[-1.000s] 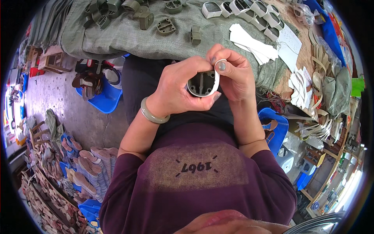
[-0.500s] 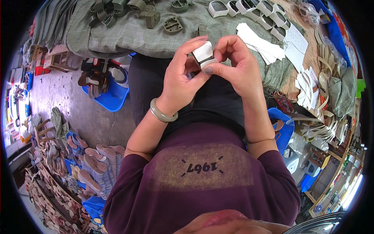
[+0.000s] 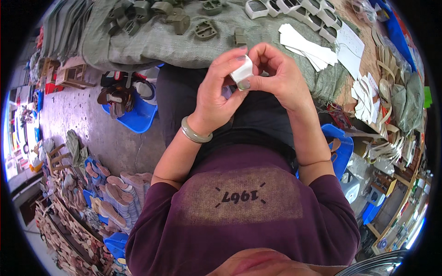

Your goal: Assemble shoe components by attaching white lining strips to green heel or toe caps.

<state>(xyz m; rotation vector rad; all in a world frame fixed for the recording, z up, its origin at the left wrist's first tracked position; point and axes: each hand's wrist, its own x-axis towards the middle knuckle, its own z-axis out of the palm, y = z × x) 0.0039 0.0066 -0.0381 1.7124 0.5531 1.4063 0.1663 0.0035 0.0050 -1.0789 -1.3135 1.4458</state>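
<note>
Over my lap, between both hands, is a small block-shaped shoe heel with a white covering strip around it. My left hand grips it from the left, fingertips on top of the white face. My right hand pinches its lower right edge, thumb pressed against the white strip; the far side is hidden by my fingers. Just beyond lies a single olive heel, with another hollow olive heel further left. White-covered heels stand in rows at the far right. Loose white strips lie nearer.
A grey-green woven sheet covers the work surface. A white paper sheet and cut strips lie at its right. On the floor at left are a blue basin with shoes, a wooden stool and stacked soles.
The heel has turned in my hands; its white strip now shows as one face where a dark gap showed before. My left fingers have shifted over it. The whole view has moved slightly.
</note>
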